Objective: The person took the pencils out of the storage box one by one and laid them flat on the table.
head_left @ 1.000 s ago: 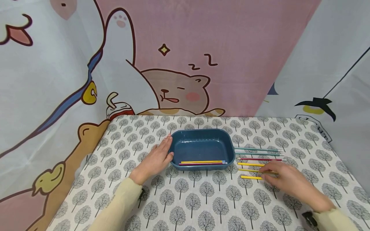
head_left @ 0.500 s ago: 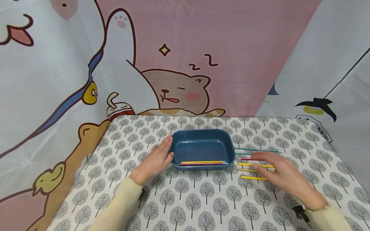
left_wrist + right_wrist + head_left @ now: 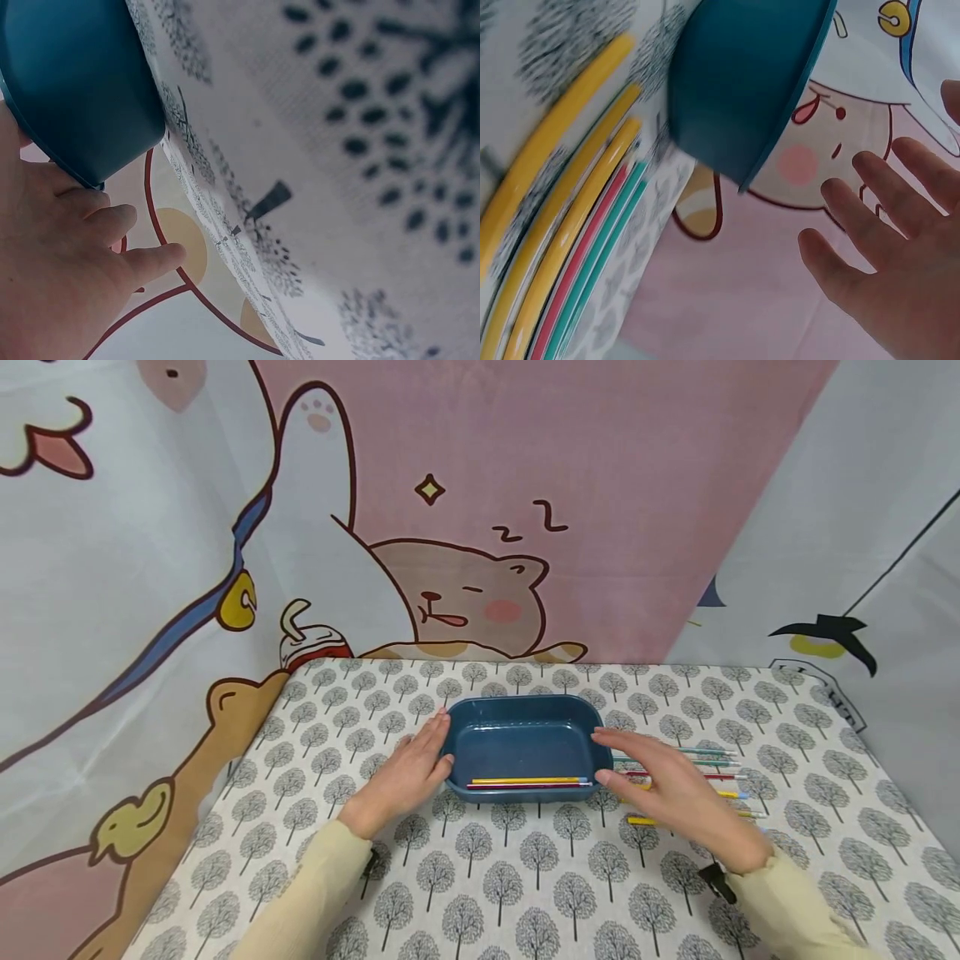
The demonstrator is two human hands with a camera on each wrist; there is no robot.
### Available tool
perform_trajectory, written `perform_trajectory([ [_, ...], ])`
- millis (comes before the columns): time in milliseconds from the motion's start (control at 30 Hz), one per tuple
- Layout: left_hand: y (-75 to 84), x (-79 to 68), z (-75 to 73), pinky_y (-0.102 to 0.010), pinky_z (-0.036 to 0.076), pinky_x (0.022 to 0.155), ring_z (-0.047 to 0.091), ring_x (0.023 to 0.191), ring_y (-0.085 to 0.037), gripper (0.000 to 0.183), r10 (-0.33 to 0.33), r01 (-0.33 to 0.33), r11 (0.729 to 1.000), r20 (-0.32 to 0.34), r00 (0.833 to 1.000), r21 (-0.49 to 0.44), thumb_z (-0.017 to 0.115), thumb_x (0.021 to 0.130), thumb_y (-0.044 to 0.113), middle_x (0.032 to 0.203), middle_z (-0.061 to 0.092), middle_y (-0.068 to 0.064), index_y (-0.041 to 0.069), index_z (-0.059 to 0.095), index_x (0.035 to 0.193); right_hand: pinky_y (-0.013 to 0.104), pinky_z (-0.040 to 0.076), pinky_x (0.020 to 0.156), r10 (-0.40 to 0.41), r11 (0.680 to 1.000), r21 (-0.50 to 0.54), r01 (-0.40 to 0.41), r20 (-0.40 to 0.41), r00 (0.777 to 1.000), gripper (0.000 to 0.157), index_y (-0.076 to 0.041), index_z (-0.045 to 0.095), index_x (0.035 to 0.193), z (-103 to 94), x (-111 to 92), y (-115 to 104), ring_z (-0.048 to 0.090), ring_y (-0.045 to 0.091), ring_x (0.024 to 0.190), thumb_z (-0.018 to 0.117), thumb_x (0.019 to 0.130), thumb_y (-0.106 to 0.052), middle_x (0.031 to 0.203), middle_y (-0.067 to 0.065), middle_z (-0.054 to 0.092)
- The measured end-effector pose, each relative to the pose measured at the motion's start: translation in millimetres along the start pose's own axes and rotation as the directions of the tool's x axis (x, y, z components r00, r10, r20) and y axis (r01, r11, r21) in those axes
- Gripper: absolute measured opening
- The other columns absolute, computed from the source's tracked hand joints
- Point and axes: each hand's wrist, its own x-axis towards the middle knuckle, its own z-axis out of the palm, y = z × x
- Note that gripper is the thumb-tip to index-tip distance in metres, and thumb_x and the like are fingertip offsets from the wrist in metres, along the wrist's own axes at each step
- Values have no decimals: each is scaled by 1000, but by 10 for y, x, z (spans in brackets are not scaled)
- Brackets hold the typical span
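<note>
1. From the head, a dark blue dish is seen on the table, with a yellow pencil and a dark red pencil laid side by side along its near wall. Its left end is touched by the left hand, fingers straight; the right hand is held wide and empty at its right end.
2. The dish is judged stiff, fairly light and a little slippery, given its gloss; it is best taken at both short ends, under the rim. The yellow pencil and dark red pencil are judged light, prone to roll, and best pinched mid-length.
3. The table is covered by a tree-printed cloth and is backed and flanked by cartoon-printed hangings.
4. From the left wrist, the dish's smooth outer wall is shown, with the left thumb stretched out apart from it; the fingertips are not fully shown.
5. From the right wrist, spread fingers are shown, nothing gripped; contact with the dish cannot be confirmed. Outer yellow pencils, a red pencil and teal pencils are lined up on the cloth.
</note>
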Motion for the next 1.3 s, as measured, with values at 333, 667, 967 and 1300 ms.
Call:
perform_trajectory([
  [333, 0, 1, -5, -61, 24, 122, 18, 157, -31, 66, 12, -12, 1000, -5, 1000, 14, 39, 112, 36, 173, 13, -12, 5, 14, 165, 62, 44, 108, -63, 998, 22, 63, 40, 997, 54, -20, 57, 149, 277, 306, -120, 51, 34, 139, 68, 101, -40, 152, 6, 55],
  [667, 3, -4, -14, -60, 23, 123, 17, 158, -29, 66, 9, -9, 1000, 0, 1000, 13, 38, 112, 38, 173, 10, -9, 6, 13, 165, 56, 47, 108, -54, 993, 108, 40, 125, 991, 63, -17, 56, 150, 514, 556, -202, 50, 28, 141, 69, 98, -49, 153, 2, 53],
  [967, 0, 0, -12, -61, 24, 122, 18, 158, -30, 66, 15, -15, 1000, 1, 1000, 8, 38, 112, 38, 173, 9, -9, 6, 14, 165, 51, 45, 112, -48, 997, 72, 32, 237, 970, 57, -15, 61, 145, 650, 786, -212, 52, 27, 139, 74, 97, -42, 148, 3, 58],
  [1300, 10, -1, -18, -62, 25, 122, 20, 157, -32, 67, 21, -21, 1000, -13, 1000, 5, 40, 111, 35, 172, 12, -12, 3, 17, 165, 48, 50, 107, -58, 998, 45, 46, 322, 945, 50, -11, 64, 141, 750, 951, -211, 58, 26, 132, 76, 96, -32, 142, 6, 62],
])
